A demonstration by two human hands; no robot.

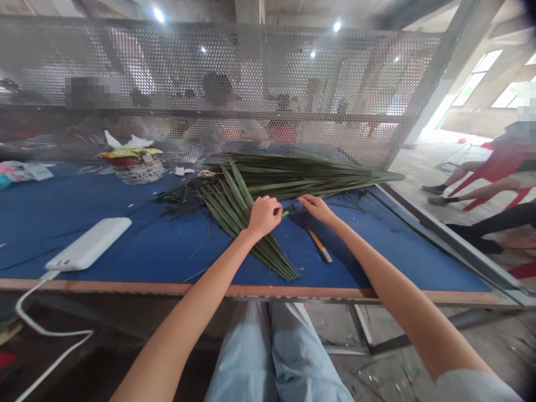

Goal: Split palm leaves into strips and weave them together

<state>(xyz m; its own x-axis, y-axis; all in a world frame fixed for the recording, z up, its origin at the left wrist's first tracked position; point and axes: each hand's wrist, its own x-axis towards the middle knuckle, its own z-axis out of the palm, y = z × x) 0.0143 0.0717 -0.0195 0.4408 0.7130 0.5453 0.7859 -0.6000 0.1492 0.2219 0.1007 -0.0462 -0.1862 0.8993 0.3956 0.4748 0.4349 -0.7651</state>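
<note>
A palm frond [288,176] is shown lying on the blue-topped table [167,288], one leaflet [287,211] pinched by the closed left hand [263,218], the right hand [317,209] held open just beside; the frond is judged light, stiff yet springy, best taken where its leaflets gather.

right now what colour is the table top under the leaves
The table top is deep blue, shown best in the head view.
</note>
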